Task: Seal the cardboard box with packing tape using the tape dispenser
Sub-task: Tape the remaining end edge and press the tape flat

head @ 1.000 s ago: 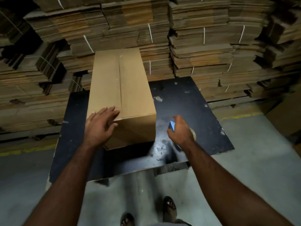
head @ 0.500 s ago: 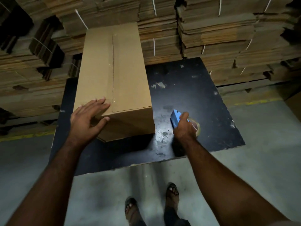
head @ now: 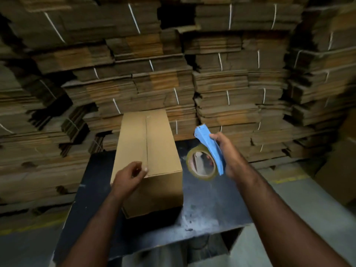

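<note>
A long brown cardboard box point(head: 154, 147) lies on the black table point(head: 210, 209), its top flaps closed along a centre seam. My left hand point(head: 131, 176) hovers at the box's near top edge with its fingers loosely curled and nothing in it. To the right of the box, above the table, my right hand point(head: 229, 153) grips a blue tape dispenser point(head: 210, 145). The dispenser's roll of clear brownish tape point(head: 202, 164) faces me.
Tall stacks of flattened, strapped cardboard point(head: 231, 83) fill the space behind and to the left of the table. More brown cartons point(head: 339, 170) stand at the right. Grey concrete floor point(head: 308, 218) with a yellow line surrounds the table.
My right hand has lifted the tape dispenser off the table and raised it beside the box. My left hand has gone from lying flat on the box top to curled at its edge.
</note>
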`<state>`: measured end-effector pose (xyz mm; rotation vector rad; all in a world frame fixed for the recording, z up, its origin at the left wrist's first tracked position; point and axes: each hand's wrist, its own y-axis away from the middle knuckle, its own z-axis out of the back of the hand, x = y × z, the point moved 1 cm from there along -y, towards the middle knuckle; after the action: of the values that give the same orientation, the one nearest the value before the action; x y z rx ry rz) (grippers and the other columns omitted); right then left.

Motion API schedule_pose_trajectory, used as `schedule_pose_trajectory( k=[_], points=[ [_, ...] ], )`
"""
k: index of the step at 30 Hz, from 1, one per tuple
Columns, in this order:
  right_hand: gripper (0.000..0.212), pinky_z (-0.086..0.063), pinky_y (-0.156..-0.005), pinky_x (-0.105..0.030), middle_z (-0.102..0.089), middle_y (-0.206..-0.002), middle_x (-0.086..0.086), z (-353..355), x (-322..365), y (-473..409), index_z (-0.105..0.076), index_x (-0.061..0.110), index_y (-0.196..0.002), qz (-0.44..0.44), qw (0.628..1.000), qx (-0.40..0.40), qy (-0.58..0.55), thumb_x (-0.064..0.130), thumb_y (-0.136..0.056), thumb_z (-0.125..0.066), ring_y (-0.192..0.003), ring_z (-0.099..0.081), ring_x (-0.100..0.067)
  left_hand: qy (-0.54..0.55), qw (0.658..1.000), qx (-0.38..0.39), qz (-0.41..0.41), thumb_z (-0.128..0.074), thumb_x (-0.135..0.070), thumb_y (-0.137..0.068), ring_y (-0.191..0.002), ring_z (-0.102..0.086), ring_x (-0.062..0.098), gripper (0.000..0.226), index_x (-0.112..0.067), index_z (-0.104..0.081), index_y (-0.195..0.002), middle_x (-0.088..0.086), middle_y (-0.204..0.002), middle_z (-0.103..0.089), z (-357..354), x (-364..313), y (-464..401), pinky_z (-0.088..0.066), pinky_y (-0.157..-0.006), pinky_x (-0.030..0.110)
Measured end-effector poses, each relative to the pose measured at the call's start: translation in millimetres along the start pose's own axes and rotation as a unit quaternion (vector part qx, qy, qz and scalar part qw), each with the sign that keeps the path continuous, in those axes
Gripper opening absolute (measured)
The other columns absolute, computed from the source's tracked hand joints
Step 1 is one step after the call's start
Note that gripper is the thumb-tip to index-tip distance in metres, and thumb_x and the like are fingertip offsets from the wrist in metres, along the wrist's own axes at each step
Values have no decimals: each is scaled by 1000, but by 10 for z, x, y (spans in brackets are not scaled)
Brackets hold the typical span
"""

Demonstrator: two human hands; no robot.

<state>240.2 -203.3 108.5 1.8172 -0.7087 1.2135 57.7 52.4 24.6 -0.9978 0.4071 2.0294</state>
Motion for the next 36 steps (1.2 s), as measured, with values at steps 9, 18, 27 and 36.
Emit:
schedule_pose_trajectory(
  k=[9, 18, 27, 36],
  points=[
    [44, -44, -43, -23, -61, -68, -8, -935, -214, 313, -70, 4, -101, -23, 993, 114, 25, 41, -86, -54, -47, -52, -16, 232, 964, 69, 107, -40, -56, -99, -73, -66, 24, 63, -4, -75, -91, 12, -82, -72, 517, -998, 257, -50, -69, 35],
    [45, -49, -57, -30, -68, -75, -13, -1345, -521, 349, -70, 4, -96, -67, 978, 164, 107, 44, -82, -57, -56, -60, -22, 253, 942, 78, 205, -56, -56, -90, -70, -68, 19, 46, -14, -75, -82, 2, -79, -75, 823, -756, 449, -51, -66, 31],
    [72, -55, -66, -36, -67, -102, 1, -1377, -441, 420, -53, 32, -110, 141, 878, 204, 409, 81, -61, -69, -88, -67, -16, 250, 947, 23, 199, -64, -16, -90, -74, -74, 25, 12, -7, -71, -95, 13, -86, -76, 798, -620, 304, -56, -63, 34],
    [66, -54, -64, -29, -63, -103, 5, -1225, -206, 301, -40, 34, -122, 324, 718, 149, 598, 55, -71, -77, -82, -61, -16, 179, 970, -73, 144, -65, -14, -90, -64, -63, 19, 10, -11, -73, -85, 12, -78, -73, 675, -576, 130, -47, -61, 30]
  ],
)
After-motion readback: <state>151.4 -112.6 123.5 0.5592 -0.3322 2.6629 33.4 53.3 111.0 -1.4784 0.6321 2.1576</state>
